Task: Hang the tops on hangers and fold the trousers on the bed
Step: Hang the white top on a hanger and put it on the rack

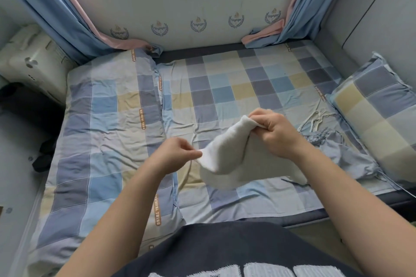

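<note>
white garment (227, 159) | L fingers (190, 152) pinch corner | R fingers (269, 123) grip top

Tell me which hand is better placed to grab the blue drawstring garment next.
Right. The right hand holds the white garment just beside the blue drawstring garment near the pillow; the left hand pinches it farther away.

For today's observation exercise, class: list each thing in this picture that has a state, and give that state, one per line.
White garment: held up by both hands.
Left hand: pinches the garment's edge.
Right hand: grips its top.
Blue garment: crumpled on the bed, unfolded.
Curtains: drawn aside.
</note>
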{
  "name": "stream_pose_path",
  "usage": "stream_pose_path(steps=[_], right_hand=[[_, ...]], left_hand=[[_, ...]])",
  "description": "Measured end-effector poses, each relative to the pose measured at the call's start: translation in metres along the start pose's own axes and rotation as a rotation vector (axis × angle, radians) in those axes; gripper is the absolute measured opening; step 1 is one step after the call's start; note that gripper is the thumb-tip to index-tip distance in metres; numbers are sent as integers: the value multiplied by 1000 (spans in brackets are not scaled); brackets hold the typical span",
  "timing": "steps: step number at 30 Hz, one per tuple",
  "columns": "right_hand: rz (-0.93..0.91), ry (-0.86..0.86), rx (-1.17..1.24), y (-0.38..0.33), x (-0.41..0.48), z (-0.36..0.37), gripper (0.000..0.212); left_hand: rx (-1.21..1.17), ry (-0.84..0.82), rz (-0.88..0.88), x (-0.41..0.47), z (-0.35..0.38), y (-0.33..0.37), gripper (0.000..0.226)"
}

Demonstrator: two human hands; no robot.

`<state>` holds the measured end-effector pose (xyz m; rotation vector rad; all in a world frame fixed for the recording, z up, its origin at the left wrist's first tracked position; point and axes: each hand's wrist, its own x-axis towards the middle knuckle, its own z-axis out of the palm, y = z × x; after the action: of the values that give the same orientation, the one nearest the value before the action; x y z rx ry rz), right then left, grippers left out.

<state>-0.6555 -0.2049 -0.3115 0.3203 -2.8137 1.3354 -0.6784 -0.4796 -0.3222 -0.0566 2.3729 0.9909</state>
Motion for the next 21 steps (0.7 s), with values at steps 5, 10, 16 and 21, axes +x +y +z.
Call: stream_pose_path(steps=[5, 10, 16, 21], right_hand=[[-218, 10, -25, -19, 3, -1, 36], [-169, -7, 116, -31, -6, 3, 37], [-61, 198, 315, -31, -14, -3, 40], [-16, 263, 494, -22, -14, -11, 54]], left_hand=[[16, 87, 369, 7, 12, 14, 73], [65, 8, 502, 21, 43, 13, 89], [-22, 66, 489, 27, 65, -7, 8], [-285, 66, 442, 17, 68, -6, 29]])
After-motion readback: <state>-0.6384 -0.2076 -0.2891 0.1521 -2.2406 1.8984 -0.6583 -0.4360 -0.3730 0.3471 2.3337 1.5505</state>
